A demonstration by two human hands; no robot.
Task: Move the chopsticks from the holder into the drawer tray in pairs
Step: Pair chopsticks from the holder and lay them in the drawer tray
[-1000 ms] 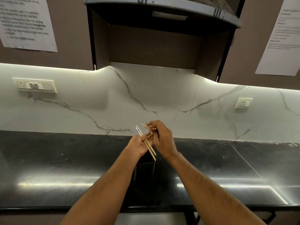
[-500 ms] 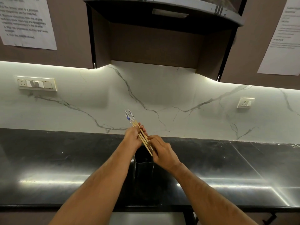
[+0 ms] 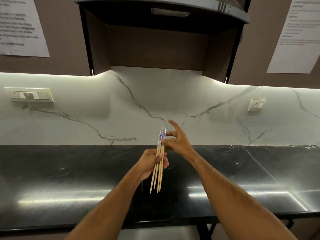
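My left hand (image 3: pixel 150 164) is shut around a bundle of several wooden chopsticks (image 3: pixel 156 177) and holds them nearly upright above the counter. Their tops are patterned blue and white and their plain tips point down. My right hand (image 3: pixel 176 140) is just right of those tops. Its fingers are spread, the index finger points up, and the thumb and one fingertip touch the patterned ends. The dark holder (image 3: pixel 167 196) stands on the black countertop right behind and below the chopsticks and is hard to make out. The drawer tray is out of view.
The glossy black countertop (image 3: pixel 52 174) runs across the whole view, with a white marble backsplash (image 3: pixel 103 110) behind it. A range hood (image 3: pixel 161 13) and wall cabinets with taped paper sheets hang above. A grey surface (image 3: pixel 155 232) shows below the counter's front edge.
The chopsticks have come up out of the holder and turned more upright in my left hand. My right hand let go of their lower part and moved up to the tops, fingers spreading.
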